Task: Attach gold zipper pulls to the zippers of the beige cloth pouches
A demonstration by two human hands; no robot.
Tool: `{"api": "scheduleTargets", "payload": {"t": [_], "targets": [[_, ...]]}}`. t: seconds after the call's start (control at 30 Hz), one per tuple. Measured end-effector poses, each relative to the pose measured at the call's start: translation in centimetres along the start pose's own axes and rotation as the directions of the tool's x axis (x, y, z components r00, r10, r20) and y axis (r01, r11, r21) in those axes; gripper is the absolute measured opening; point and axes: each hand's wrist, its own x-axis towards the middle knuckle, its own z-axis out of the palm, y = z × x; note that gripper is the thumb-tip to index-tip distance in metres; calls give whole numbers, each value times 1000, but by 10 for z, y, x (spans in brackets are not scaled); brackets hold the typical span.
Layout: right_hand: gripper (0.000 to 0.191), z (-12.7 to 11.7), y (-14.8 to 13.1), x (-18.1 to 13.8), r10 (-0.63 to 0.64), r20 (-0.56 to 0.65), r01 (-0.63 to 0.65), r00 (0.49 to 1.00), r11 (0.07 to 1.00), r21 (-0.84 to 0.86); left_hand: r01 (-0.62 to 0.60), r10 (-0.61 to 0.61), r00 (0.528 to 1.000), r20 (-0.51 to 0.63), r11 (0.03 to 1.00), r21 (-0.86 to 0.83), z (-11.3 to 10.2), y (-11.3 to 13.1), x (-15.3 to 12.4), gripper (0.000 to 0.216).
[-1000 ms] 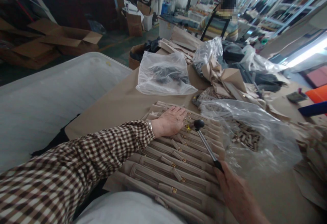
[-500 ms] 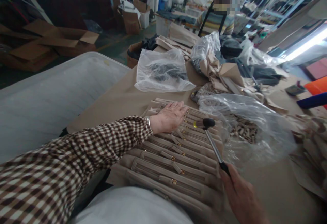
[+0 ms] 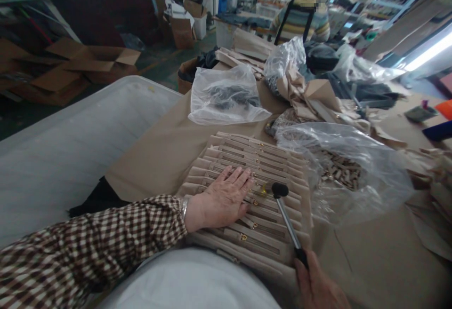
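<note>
My left hand [image 3: 221, 201] lies flat, palm down, on a row of overlapping beige fabric pieces [image 3: 205, 164]. Long zippered slots run across these pieces, with small gold-coloured zipper hardware [image 3: 243, 237] near their middle. Around the handle of a small mallet [image 3: 287, 219] my right hand [image 3: 318, 283] is closed, at the lower right. The mallet has a black head on one side, a yellowish face on the other, a metal shaft and a black grip. Its head is over the pieces, just right of my left fingertips; whether it touches them I cannot tell.
To the right lies a clear plastic bag [image 3: 381, 177] with many small beige tabs [image 3: 341, 170]. Another bag [image 3: 229, 95] holding dark items sits behind the pieces. A white bin [image 3: 88, 125] stands left of the table. Cardboard boxes [image 3: 102, 64] and a person [image 3: 300, 22] are farther back.
My left hand has slid toward my body along the pieces, uncovering the farther zippers. The mallet and my right hand have also come nearer and slightly left.
</note>
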Motion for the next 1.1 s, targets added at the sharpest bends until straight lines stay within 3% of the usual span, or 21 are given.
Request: {"api": "scheduleTargets", "payload": {"t": [0.13,0.33,0.43,0.73,0.87,0.93,1.1], "targets": [[38,-3,-8,27,36,53,-34,998,998,-47,-2,2,1000,-24,1000,-15,2,-7,13,65],[39,-4,-10,75,80,6,-78,997,983,-166,-14,12,993,-118,1000,-12,11,-20,34,69],[35,-8,-7,87,40,-26,-44,999,984,-172,-12,12,991,-133,1000,-1,11,-24,39,68],[30,-35,-27,78,-147,-226,139,963,989,-49,-2,15,984,-179,997,72,12,-23,38,57],[26,-32,-27,94,-109,-9,106,994,983,-147,-31,53,978,-202,994,109,11,-22,37,56],[28,-33,-24,97,-95,37,99,995,987,-130,-33,59,975,-214,992,120,11,-22,37,55],[36,-35,-21,75,-135,-188,129,973,991,-44,-17,36,973,-229,996,83,14,-23,37,56]]}}
